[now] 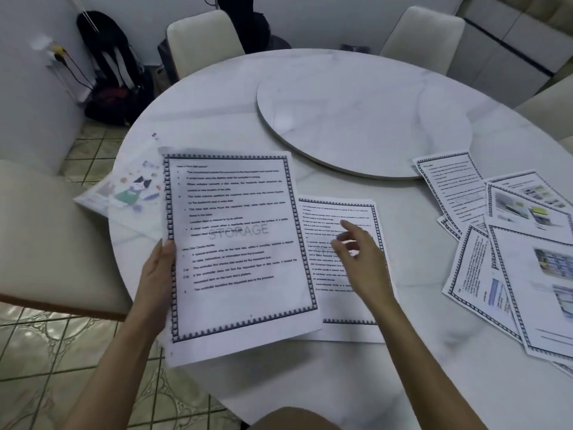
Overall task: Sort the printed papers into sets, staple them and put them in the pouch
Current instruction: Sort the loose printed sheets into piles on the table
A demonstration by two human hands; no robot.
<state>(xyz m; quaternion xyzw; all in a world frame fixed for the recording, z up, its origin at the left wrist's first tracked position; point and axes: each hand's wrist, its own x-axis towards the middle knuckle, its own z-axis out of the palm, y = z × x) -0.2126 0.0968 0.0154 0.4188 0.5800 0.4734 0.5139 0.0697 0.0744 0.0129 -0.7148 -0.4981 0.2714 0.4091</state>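
Observation:
My left hand [158, 268] grips the left edge of a printed text sheet [235, 252] with a dark patterned border and a faint "STORAGE" watermark, held tilted above the table. My right hand [361, 259] hovers with relaxed, spread fingers over a second bordered text sheet [338, 308] that lies flat on the table to the right. A translucent pouch [130, 190] with a cartoon cat print lies at the table's left edge, partly hidden behind the held sheet. Several loose printed sheets [511, 243], some with pictures, lie overlapping at the right. No stapler is in view.
The round white marble table [217, 119] carries a raised turntable [362, 119] at its middle. Cream chairs [201, 38] stand around it, one close at my left [46, 237]. A dark backpack [108, 66] leans against the far wall on the tiled floor.

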